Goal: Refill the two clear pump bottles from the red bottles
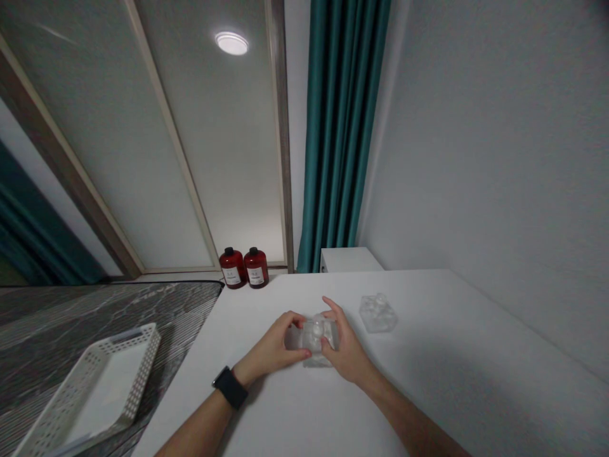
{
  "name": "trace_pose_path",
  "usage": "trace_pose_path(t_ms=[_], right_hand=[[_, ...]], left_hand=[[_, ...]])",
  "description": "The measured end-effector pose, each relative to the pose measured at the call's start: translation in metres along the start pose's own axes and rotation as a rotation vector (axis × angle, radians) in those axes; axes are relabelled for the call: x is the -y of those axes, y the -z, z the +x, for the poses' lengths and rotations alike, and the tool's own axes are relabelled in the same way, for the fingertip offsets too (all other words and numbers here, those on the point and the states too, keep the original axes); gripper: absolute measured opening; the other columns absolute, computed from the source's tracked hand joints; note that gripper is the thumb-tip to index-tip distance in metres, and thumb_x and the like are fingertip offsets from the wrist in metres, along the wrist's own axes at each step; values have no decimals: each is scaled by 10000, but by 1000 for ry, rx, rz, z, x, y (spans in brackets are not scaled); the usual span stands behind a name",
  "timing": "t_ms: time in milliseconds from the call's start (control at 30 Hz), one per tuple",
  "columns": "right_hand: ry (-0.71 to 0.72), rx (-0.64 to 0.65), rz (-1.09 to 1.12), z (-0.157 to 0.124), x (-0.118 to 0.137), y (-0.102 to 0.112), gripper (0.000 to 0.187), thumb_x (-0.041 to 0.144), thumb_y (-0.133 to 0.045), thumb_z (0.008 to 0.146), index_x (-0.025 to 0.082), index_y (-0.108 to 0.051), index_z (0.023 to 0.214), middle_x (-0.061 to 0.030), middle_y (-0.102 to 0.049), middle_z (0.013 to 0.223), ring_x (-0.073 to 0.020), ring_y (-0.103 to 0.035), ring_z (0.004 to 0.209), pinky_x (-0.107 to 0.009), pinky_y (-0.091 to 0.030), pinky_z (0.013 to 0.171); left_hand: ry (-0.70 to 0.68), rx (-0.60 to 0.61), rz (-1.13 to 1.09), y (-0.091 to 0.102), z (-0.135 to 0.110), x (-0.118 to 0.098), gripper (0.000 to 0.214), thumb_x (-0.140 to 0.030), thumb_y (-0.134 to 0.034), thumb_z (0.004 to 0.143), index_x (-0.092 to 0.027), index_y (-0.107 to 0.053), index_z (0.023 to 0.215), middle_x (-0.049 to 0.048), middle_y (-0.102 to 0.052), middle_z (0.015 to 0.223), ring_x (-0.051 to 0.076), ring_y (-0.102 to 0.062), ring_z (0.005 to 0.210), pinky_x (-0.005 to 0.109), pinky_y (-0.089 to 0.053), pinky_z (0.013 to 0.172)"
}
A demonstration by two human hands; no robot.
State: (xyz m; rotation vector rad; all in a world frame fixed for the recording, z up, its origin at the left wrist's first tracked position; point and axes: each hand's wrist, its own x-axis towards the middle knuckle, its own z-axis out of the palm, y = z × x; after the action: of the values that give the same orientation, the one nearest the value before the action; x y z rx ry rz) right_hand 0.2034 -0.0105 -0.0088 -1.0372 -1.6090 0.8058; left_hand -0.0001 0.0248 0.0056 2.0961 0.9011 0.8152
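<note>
A clear container (313,360) with a rounded knob is located between the two hands, over the near-middle part of the white bench (404,406); whether its base bears on the bench surface cannot be determined. The left hand (273,348) is bowed, thumb and fingers pinching the container at its left side, with a gap visible inside the curve. The right hand (348,352) pinches the container from the right, its thumb laid on the face of the piece and its forefinger raised clear and pointing away. A dark watch (230,387) is worn on the left wrist. A second clear container (378,314), angular in outline and also knobbed, sits on the bench just beyond the right hand and to its right, touched by neither hand. Beyond the left hand, at the far left corner of the bench, two dark red bottles (256,270) stand upright side by side, with black caps and pale labels; the label print is too small to read. Well to the left of the left hand, a white perforated basket (143,371) rests on a dark grey patterned surface (188,311). Beyond both hands, past the bench's far edge, are a white cabinet (352,259) and a teal curtain (340,133); a pale wall (495,158) stands to the right.
</note>
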Motion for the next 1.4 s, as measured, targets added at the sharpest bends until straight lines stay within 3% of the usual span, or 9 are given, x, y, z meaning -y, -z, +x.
trace_pose_path(t_ms=[200, 400, 700, 900, 1167, 1400], right_hand=[[21, 8, -16, -2, 3, 1, 762, 126, -540, 759, 227, -303, 1477, -69, -574, 1163, -224, -567, 1109, -419, -395, 1071], [5, -24, -44, -2, 1, 0, 770, 219, -616, 785, 219, -296, 1485, -58, -559, 1098, -225, -569, 1063, -427, -396, 1066], [-19, 13, -4, -1, 5, -1, 764, 220, -600, 786, 218, -280, 1479, -69, -575, 1124, -233, -575, 1076, -435, -408, 1041], [13, -51, -51, -1, -1, -2, 737, 211, -580, 799, 230, -295, 1479, -31, -548, 1021, -208, -571, 1008, -403, -415, 1022], [-1, 7, -30, -1, 2, -1, 754, 223, -575, 805, 211, -259, 1490, -67, -569, 1096, -227, -577, 1054, -433, -414, 1031], [-7, -50, -60, -2, -1, -2, 761, 208, -616, 761, 220, -333, 1468, -46, -553, 1053, -219, -574, 1021, -418, -434, 1027]], left_hand=[[-59, 0, 35, 4, -1, -1, 460, -336, -776, 746, -199, -559, 1127, 62, -606, 1099, 251, -571, 1022, 390, -471, 919], [-64, -43, -69, 4, 0, -7, 521, -247, -763, 708, -197, -532, 1172, 60, -598, 1101, 236, -572, 1016, 394, -474, 937], [-55, 30, -170, 4, 1, -4, 576, -151, -757, 704, -218, -526, 1227, 72, -583, 1199, 254, -561, 1142, 431, -462, 1012], [-72, 0, -157, 3, 0, 1, 626, -162, -775, 693, -223, -507, 1256, 81, -535, 1206, 258, -537, 1139, 437, -467, 1006], [-57, 9, -169, 4, 0, -5, 649, -183, -781, 700, -211, -489, 1278, 72, -548, 1173, 258, -542, 1123, 455, -434, 1040], [-22, 26, -180, 5, 1, 2, 725, -220, -824, 699, -216, -456, 1324, 79, -565, 1194, 264, -548, 1141, 456, -426, 1048]])
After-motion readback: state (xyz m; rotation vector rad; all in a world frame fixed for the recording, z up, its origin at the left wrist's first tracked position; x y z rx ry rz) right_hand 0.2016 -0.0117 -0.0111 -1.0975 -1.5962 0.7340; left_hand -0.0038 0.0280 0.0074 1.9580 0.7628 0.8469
